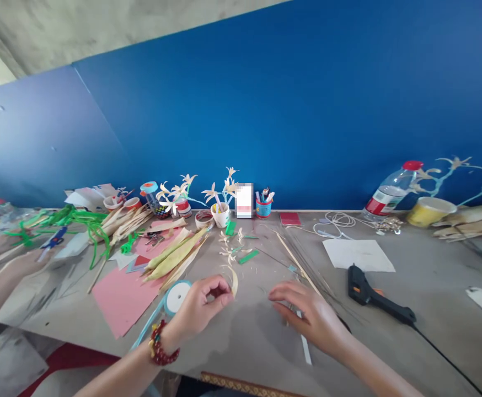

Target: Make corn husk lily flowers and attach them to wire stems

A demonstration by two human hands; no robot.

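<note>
My left hand (208, 306), with a red bead bracelet at the wrist, pinches a small curved petal of dried corn husk (235, 280) between thumb and fingers. Across from it, my right hand (303, 311) is over the table with thumb and fingers apart and no object visible between them. A white strip (305, 350) lies partly under the right hand. Beside my left wrist is a roll of light blue tape (178, 296). Small husk flowers (230, 251) and a green strip (248, 257) lie beyond my hands.
A black glue gun (375, 298) with a cord lies at right, near white paper (359, 255). Thin wires (307, 253) run behind my right hand. Corn husks (175, 256) and pink paper (121, 300) lie at left. Another person's hand (34, 264) holds a blue-handled tool (54, 238).
</note>
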